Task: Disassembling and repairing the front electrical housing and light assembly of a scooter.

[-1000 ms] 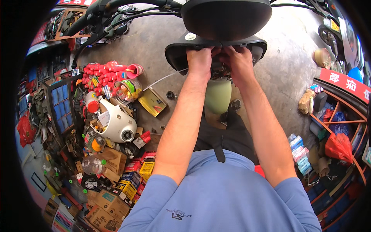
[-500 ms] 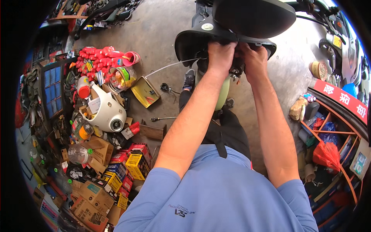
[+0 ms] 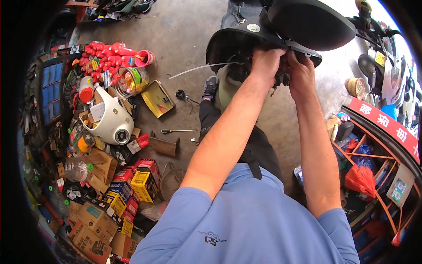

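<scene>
Reached forward with two bare hands, left hand point(image 3: 266, 65) and right hand point(image 3: 301, 75), set side by side at the lower edge of one black shell point(image 3: 235, 38), placed at upper centre just beneath one rounded black part point(image 3: 311, 23). Had the fingers bent in at that edge, mostly hidden; could not tell whether apart, together or clamped on anything. Saw on the shell one round white sticker point(image 3: 253, 27), marked too finely to read, and one thin pale strip point(image 3: 200, 68) reaching out leftward from beneath. Wore one blue shirt point(image 3: 259, 220) with a dark logo and small lettering, upside down in this view. Counted three whole white characters and part of a fourth on one red sign point(image 3: 392, 126) at right; saw more print, dark, on brown cartons point(image 3: 94, 221) at lower left. Counted to the left one screwdriver point(image 3: 180, 130), one yellow tray point(image 3: 154, 94), one clear jar point(image 3: 130, 83) and one white shell point(image 3: 109, 115) with a round dark fitting. Found red bottles point(image 3: 104, 56) heaped beyond, too overlapped to count.
</scene>
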### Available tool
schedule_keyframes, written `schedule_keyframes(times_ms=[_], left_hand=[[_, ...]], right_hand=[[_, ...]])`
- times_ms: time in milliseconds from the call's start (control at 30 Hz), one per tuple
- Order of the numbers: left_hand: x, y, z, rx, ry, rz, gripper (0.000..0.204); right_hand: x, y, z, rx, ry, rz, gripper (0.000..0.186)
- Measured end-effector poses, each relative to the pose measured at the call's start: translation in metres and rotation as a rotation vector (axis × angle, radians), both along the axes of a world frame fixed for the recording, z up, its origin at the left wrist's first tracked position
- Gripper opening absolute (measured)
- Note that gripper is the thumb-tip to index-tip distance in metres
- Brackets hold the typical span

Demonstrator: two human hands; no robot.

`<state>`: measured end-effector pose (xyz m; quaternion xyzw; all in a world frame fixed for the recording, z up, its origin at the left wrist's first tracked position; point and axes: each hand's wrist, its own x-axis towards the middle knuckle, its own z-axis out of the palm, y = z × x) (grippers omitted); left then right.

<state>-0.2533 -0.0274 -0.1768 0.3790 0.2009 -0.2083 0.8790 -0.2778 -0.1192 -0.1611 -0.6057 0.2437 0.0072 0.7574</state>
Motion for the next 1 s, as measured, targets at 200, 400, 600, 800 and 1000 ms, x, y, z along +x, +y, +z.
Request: schedule_keyframes(times_ms=[200, 400, 600, 800, 1000], left_hand=[[0.022, -0.006, -0.011, -0.188, 0.228, 0.180, 0.005], [0.015, -0.007, -0.011, -0.059, 0.084, 0.232, 0.011], [0.002, 0.012, -0.023, 1.245, -0.794, 0.172, 0.019], [0.004, -0.006, -0.045, 1.331, -0.924, 0.213, 0.014], [0.027, 0.004, -0.056, 1.158, -1.165, -0.028, 0.010]], right_hand=[[-0.015, -0.005, 0.003, 0.064, -0.081, 0.189, 0.007], [-0.018, 0.003, 0.003, 0.594, 0.016, -0.229, 0.009], [-0.001, -0.001, -0.013, 1.151, -0.059, -0.448, 0.011], [0.006, -0.009, -0.022, 1.251, -0.042, -0.502, 0.012], [0.007, -0.013, -0.017, 1.381, -0.043, -0.221, 0.016]])
